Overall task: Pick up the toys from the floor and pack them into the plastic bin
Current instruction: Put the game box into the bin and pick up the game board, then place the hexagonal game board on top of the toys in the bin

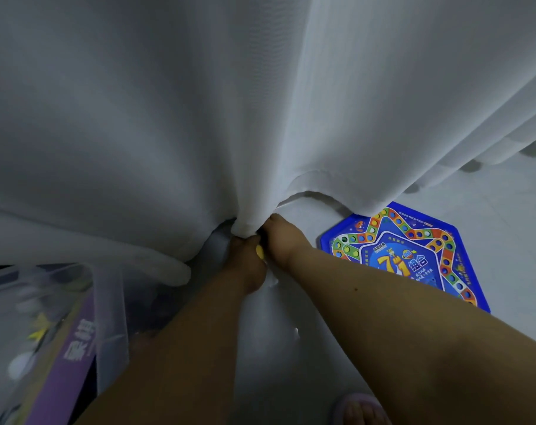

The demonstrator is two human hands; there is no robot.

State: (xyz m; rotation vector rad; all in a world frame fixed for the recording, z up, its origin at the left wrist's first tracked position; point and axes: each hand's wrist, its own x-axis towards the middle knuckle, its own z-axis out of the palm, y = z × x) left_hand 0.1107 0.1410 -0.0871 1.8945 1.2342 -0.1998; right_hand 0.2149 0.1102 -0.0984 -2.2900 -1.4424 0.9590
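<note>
Head view, looking down at floor by a window. Both arms reach fwd to the hem of a white sheer curtain (260, 118), which hangs over most of the frame. L hand (245, 262) lies palm-down just below the hem, fingers curled round a small yellow object (259, 252); only a sliver of it shows, so what it is cannot be told. R hand (283, 237) sits just beside the L, touching the curtain fold; its fingers are hidden under the fabric, so its grasp cannot be told. Clear plastic bin (110, 317) stands at lower L, near the L forearm, w/ a purple box (67, 357) and blurred toys inside. Blue hexagonal game board (414, 253) lies flat on the pale floor (506, 225), R of the hands, partly under the R forearm and the curtain edge. A pink slipper (361, 409) shows at bottom.
</note>
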